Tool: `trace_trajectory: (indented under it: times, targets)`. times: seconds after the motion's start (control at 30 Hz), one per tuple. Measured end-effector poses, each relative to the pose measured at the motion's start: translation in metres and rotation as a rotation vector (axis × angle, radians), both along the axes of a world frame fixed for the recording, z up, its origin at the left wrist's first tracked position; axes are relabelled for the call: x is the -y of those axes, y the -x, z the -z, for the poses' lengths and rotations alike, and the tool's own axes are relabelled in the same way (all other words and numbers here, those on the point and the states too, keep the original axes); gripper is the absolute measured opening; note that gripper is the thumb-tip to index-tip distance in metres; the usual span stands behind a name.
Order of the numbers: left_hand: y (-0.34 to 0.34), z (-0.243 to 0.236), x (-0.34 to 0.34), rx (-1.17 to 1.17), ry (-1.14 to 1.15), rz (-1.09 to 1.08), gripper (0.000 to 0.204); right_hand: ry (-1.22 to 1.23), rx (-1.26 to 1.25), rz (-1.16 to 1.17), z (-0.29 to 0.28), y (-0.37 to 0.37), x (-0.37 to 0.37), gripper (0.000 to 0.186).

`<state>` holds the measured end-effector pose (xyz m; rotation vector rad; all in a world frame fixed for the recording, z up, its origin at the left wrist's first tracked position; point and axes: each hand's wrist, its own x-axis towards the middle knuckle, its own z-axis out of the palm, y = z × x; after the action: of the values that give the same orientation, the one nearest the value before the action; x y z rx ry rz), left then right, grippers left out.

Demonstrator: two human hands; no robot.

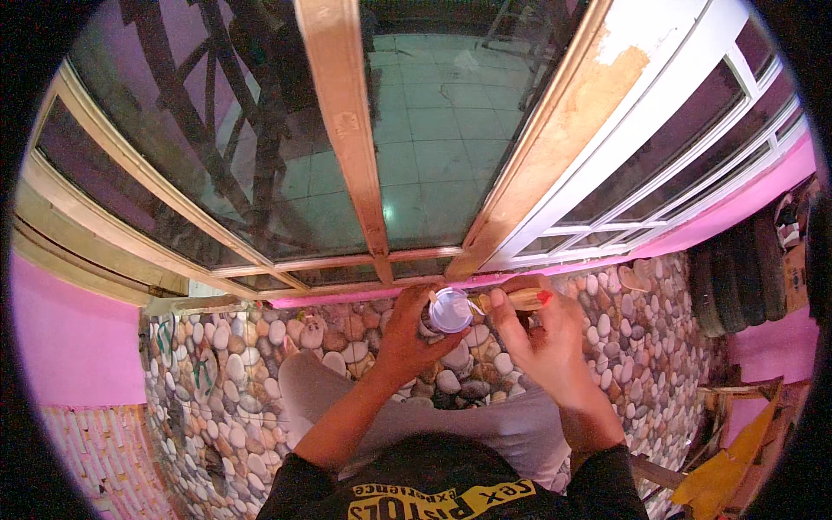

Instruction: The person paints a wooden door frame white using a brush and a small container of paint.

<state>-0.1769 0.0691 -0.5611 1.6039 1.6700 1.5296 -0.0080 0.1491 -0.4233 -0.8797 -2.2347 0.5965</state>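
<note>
My left hand (406, 336) is wrapped around a small cup of white paint (451, 312), held upright above my lap. Closed on a paintbrush (525, 300) with a wooden handle and a red end, my right hand (550, 338) is just right of the cup. The brush's head points left at the cup's rim; whether its bristles touch the paint I cannot tell. Ahead stands a window frame, with one wooden post (542, 143) brown apart from a white patch near its top. The frame part to its right (598, 139) is white.
Glass panes (442, 156) rise close in front. Pebble-patterned flooring (234, 407) surrounds my crossed legs. Sandals with green straps (206, 373) lie at the left. Dark tyres (737, 277) are stacked against the pink wall at the right, with a yellow sheet (728, 464) nearer me.
</note>
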Motion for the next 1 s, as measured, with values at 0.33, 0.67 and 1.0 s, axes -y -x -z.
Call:
trace_trajectory:
  times: [0.33,0.67,1.0]
  targets:
    - [0.002,0.009,0.002,0.056,0.026,0.06,0.072,0.086,0.034,0.005,0.003,0.014,0.006,0.018]
    - [-0.006,0.0,0.003,0.011,-0.041,-0.001,0.073,0.149,-0.029,-0.054,-0.005,0.009,0.01,0.017]
    - [-0.012,-0.004,0.001,-0.001,-0.047,-0.002,0.071,0.074,0.056,-0.018,0.013,0.0,0.006,0.023]
